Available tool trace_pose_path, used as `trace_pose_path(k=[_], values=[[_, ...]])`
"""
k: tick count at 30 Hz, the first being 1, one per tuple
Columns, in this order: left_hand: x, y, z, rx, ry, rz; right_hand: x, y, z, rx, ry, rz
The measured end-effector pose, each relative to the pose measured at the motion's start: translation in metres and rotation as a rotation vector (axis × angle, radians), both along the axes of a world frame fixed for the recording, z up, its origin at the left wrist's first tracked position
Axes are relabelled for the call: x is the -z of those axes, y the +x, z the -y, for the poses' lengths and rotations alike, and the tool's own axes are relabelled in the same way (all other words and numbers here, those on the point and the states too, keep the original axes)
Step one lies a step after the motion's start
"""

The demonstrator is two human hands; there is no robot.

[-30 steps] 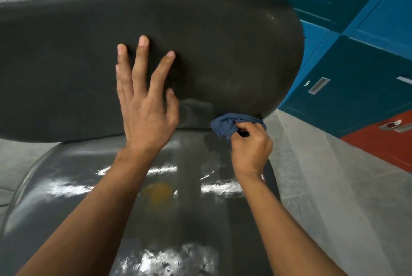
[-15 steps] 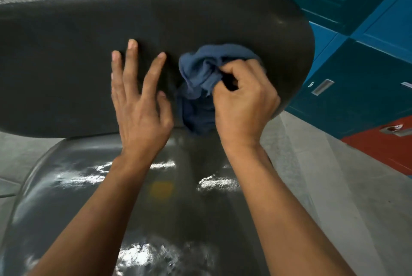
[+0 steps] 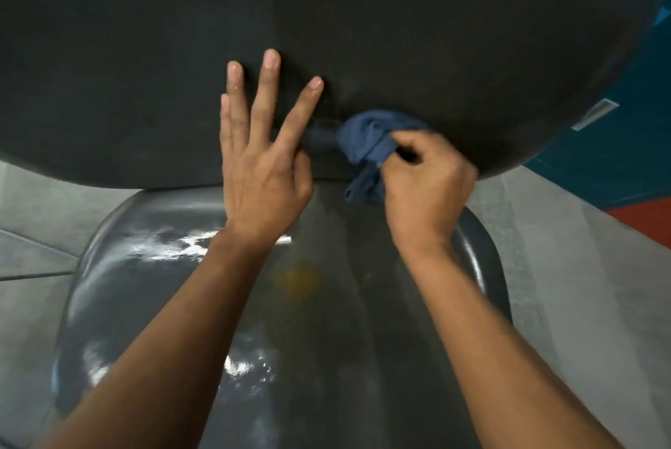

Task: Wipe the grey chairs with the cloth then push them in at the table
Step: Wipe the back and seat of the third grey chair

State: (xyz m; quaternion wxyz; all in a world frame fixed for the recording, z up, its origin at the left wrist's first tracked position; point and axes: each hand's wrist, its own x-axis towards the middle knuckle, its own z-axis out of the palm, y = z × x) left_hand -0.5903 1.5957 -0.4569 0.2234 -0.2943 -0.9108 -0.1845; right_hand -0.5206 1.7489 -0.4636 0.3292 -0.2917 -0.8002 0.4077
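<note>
A grey chair fills the view: its dark backrest spans the top and its glossy seat lies below. My left hand presses flat on the backrest with straight, spread fingers. My right hand grips a bunched blue cloth against the lower edge of the backrest, near where it meets the seat. Part of the cloth is hidden inside my fist.
Teal locker doors stand at the right, with a red panel lower down. Grey concrete floor shows on both sides of the seat. No table is in view.
My right hand has dragged the cloth down from the middle of the backrest to its lower edge. The view has moved closer to the chair. My left hand stays pressed on the backrest.
</note>
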Motion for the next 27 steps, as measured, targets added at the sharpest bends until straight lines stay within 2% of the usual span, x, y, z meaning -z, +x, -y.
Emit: trace_pose_path(k=[3, 6, 10, 15, 17, 20, 25, 27], values=[[0.002, -0.002, 0.003, 0.014, -0.015, 0.009, -0.048, -0.007, -0.013, 0.049, -0.036, -0.213], [0.005, -0.001, 0.003, -0.004, -0.003, 0.008, -0.061, -0.006, -0.017, 0.024, 0.052, -0.276], [0.005, 0.001, -0.002, -0.017, 0.012, 0.028, -0.016, 0.005, -0.014, -0.024, 0.25, -0.096], [0.002, 0.002, 0.0, -0.005, 0.0, 0.046, 0.05, 0.015, 0.002, -0.122, 0.178, 0.185], [0.003, 0.008, -0.003, -0.01, 0.019, 0.082, 0.053, 0.018, 0.004, -0.143, 0.125, 0.207], [0.012, 0.027, -0.008, -0.039, 0.077, 0.242, 0.037, 0.027, 0.006, -0.186, 0.052, 0.128], [0.036, 0.065, -0.019, 0.116, 0.157, 0.646, 0.006, 0.047, 0.0, -0.208, -0.001, 0.009], [0.038, 0.082, -0.028, 0.118, 0.221, 0.803, -0.006, 0.06, -0.003, -0.221, -0.006, 0.005]])
